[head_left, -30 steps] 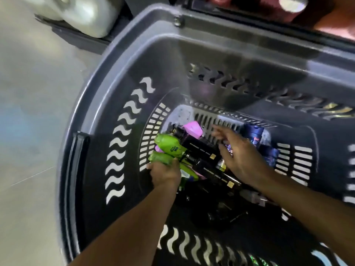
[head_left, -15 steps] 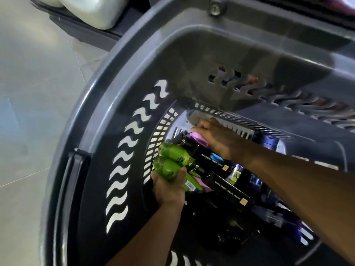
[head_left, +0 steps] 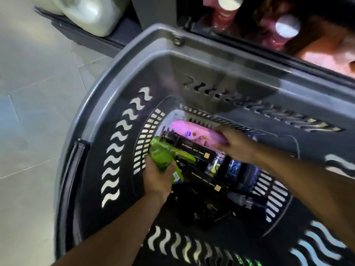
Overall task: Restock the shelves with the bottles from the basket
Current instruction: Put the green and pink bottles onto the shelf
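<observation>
Both my arms reach down into a deep dark grey basket [head_left: 123,77]. My left hand [head_left: 159,179] grips a green bottle [head_left: 161,158] at the basket's left wall; a second green bottle [head_left: 184,156] lies against it. My right hand [head_left: 238,144] is closed on the right end of a pink bottle [head_left: 194,132] lying along the far wall. Between the hands lie two long black boxes [head_left: 194,148] with gold squares. Dark blue bottles [head_left: 234,167] rest under my right wrist.
Pink-red bottles with white caps [head_left: 286,29] stand on a low shelf beyond the basket's far rim. Large white jugs [head_left: 96,14] sit on a shelf base at the upper left. Grey tiled floor [head_left: 34,112] lies to the left of the basket.
My right hand has pulled the pink bottle up into view from under the black boxes. My left hand keeps its hold on the green bottle. The camera has shifted back, showing the shelf.
</observation>
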